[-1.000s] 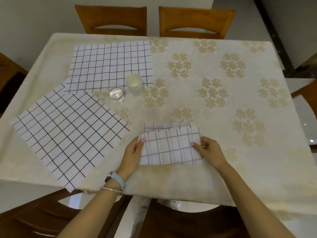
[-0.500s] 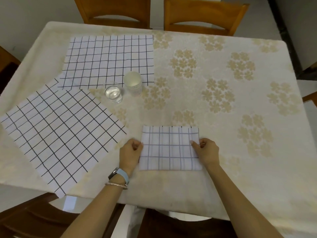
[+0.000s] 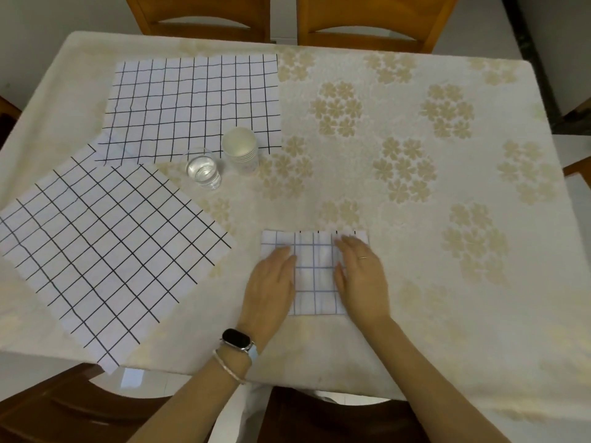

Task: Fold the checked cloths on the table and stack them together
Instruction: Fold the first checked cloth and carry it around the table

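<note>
Lying near the front edge of the surface (image 3: 415,282), the folded cloth (image 3: 315,279) is pressed flat under the left hand (image 3: 271,282) and the right hand (image 3: 363,279), fingers straight, nothing gripped. Spread open at the left are a far cloth (image 3: 192,103) and a near cloth (image 3: 105,251), corners seemingly overlapped.
</note>
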A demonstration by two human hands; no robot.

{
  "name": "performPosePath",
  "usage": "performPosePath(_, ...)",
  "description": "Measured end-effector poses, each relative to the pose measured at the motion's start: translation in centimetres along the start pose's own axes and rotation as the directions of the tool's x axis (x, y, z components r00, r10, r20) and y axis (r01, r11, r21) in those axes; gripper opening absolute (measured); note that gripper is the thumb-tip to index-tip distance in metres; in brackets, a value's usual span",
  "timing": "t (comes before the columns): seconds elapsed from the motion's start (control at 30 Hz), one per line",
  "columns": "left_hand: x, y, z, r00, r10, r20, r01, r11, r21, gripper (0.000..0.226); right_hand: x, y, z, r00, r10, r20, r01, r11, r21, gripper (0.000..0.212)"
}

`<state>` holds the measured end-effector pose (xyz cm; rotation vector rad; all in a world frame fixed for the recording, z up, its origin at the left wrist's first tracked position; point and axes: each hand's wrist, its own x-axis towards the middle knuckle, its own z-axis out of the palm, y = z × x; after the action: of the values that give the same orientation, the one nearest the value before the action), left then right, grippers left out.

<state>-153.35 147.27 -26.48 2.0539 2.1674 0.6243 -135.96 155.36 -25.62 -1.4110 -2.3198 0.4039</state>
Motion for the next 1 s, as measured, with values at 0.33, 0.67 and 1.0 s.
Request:
performPosePath(0.33,-0.8,-0.4,3.8,0.953,0.010,0.302,-0.024,0.999,0.043,0.068,-2.0,0.6,5.5,0.953,-0.031,0.301,0.086,0.981,-0.173,0.056)
performPosePath(0.67,-1.2,-2.4,2.7,0.956,-0.124,0.266,0.102,0.990,0.098,0.086,-2.2,3.0,3.7,0.954,0.018,0.298,0.053,0.972,-0.229,0.063)
performPosePath(1.0,-1.3,-3.8,1.6,0.940,-0.147,0.309,0.107,0.984,0.143,0.087,-2.4,4.2,2.7,0.952,0.064,0.298,0.011,0.970,-0.243,0.065)
